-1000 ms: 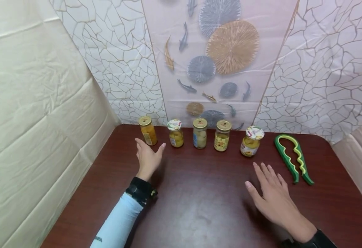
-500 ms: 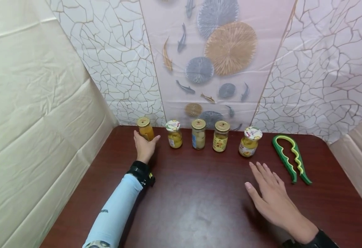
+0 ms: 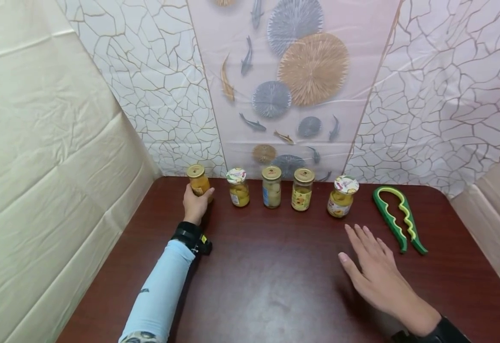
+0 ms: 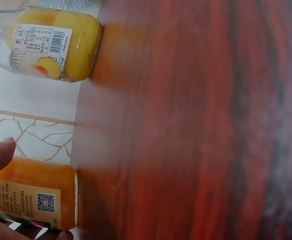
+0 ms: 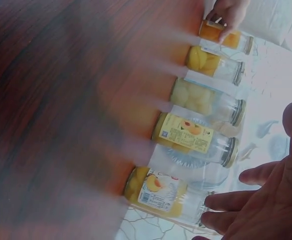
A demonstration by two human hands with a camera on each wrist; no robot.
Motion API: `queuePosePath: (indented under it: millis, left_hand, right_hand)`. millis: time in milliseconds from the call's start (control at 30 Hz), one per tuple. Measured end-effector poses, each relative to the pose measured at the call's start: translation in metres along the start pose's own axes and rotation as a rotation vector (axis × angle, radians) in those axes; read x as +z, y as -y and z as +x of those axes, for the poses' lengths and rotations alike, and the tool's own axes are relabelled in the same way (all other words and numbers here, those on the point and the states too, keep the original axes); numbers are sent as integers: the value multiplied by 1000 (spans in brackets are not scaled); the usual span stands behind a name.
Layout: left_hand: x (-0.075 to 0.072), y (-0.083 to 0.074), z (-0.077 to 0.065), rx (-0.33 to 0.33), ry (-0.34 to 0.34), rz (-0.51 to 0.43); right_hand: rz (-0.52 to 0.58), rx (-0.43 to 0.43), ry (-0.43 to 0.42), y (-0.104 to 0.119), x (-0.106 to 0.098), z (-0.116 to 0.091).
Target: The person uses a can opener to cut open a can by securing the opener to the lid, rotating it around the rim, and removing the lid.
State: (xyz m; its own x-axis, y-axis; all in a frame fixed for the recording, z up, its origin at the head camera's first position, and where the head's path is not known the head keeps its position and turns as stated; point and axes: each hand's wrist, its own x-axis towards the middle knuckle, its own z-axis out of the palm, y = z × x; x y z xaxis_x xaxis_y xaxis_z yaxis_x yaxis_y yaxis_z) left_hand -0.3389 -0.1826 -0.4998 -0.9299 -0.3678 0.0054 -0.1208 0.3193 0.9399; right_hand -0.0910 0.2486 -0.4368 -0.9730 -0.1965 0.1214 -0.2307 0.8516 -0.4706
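My left hand grips a gold-lidded jar of orange fruit at the far left of the row, thumb on one side and fingers on the other. The left wrist view shows this orange jar upright close to the tabletop, with a QR code on its label. My right hand is held over the table with fingers spread, holding nothing. Nearest to its fingertips stands a squat jar of yellow fruit with a patterned white lid. Between the two end jars are a small white-lidded jar, a jar of pale fruit and a yellow-labelled jar.
A green and yellow jar opener lies on the dark red-brown table, right of the jars. Behind the row hangs a printed cloth with fish and round shapes. A cream cloth borders the left side.
My left hand has reached forward to the leftmost jar and closed its fingers round it. The right hand has stayed almost still. The head view has shifted slightly.
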Motion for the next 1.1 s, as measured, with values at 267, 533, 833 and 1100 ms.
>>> queuePosePath:
  millis: [267,533,833,1100]
  left_hand:
    - [-1,1,-1,10,-6,-22]
    - [-10,1,-14,15,30,-121]
    - [-23,-12,-45,-3,111,-157]
    - [-30,-27,-93,41,197,-158]
  right_hand:
    - [13,15,-15,-12,3,2]
    - [23,71,-40,-34,0,8]
    - [25,72,-56,-42,-7,10]
    - [-23,117,-64,-47,-5,15]
